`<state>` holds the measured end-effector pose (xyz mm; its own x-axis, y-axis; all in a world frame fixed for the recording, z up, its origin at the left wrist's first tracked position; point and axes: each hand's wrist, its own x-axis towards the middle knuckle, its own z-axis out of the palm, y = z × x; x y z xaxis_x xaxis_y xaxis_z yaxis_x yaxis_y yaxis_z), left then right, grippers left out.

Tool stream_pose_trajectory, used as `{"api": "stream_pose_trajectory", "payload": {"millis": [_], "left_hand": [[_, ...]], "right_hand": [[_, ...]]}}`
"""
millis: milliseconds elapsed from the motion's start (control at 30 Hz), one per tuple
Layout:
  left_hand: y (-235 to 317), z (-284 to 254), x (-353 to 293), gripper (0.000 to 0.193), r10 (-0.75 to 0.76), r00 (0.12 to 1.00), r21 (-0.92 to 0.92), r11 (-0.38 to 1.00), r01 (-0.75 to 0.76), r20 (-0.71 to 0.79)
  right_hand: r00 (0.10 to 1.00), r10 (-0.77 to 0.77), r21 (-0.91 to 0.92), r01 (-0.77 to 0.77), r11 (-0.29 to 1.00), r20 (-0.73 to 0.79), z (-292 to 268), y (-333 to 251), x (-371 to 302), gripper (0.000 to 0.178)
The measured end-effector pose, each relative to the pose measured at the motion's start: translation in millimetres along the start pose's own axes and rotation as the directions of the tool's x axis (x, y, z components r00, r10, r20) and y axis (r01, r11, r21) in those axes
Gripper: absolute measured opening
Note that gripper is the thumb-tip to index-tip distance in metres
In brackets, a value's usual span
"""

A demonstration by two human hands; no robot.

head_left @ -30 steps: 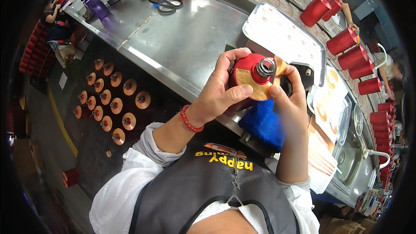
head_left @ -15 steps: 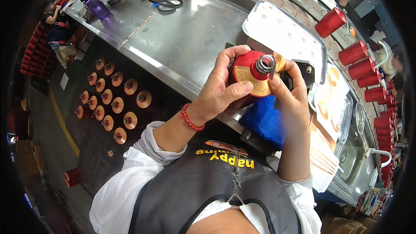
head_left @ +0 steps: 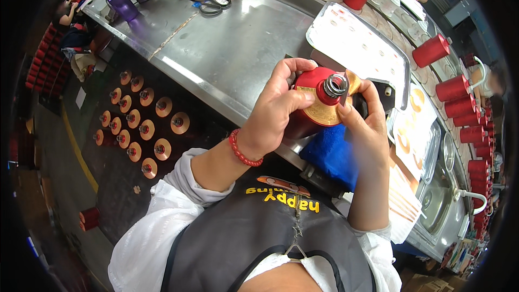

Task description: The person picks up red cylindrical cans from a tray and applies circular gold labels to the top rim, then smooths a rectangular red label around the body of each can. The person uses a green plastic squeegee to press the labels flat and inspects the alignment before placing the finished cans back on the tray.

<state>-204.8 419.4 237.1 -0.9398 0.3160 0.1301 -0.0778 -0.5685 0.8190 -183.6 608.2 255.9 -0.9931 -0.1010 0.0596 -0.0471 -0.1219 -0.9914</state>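
Between my two hands is a red bottle (head_left: 304,125) with a clear threaded glass neck, tilted so its mouth faces up and right. A gold ring-shaped label (head_left: 323,113) lies around part of its shoulder. My left hand (head_left: 281,103) is wrapped around the bottle's left side, its thumb pressed on the label. With thumb and fingers, my right hand (head_left: 367,111) pinches the label's loose end (head_left: 353,82), which stands up off the shoulder beside the neck. The bottle's lower part is partly hidden by my hands.
A white label tray (head_left: 357,43) sits beyond the bottle on the steel table (head_left: 243,38). Scissors (head_left: 213,5) and a purple bottle (head_left: 120,3) lie farther left. Several gold-topped bottles (head_left: 146,130) stand at lower left. Red bottles (head_left: 453,87) line the conveyor. A blue cloth (head_left: 331,157) hangs below my hands.
The bottle has turned and shifted slightly right in my hands. My left thumb has moved up along the label. Red bottles on the conveyor have moved along.
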Motion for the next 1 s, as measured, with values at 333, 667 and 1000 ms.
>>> {"api": "stream_pose_trajectory", "payload": {"millis": [333, 667, 1000], "left_hand": [[1, -5, 8, 0.035, -0.054, 0.997, -0.147, 0.988, 0.046, -0.05], [-14, -3, -6, 0.049, 0.039, 0.999, 0.112, 0.993, -0.041, 0.018], [-3, -5, -2, 0.048, 0.005, 0.998, 0.104, 0.994, -0.012, 0.064]], "right_hand": [[1.0, 0.019, -0.037, -0.019, 0.999, -0.02, 2, -1, -3, 0.046], [0.998, -0.047, -0.102, 0.041, 0.994, -0.049, 6, 3, -5, 0.046], [0.998, -0.029, -0.084, 0.025, 0.996, -0.05, 6, 4, -6, 0.046]]}}
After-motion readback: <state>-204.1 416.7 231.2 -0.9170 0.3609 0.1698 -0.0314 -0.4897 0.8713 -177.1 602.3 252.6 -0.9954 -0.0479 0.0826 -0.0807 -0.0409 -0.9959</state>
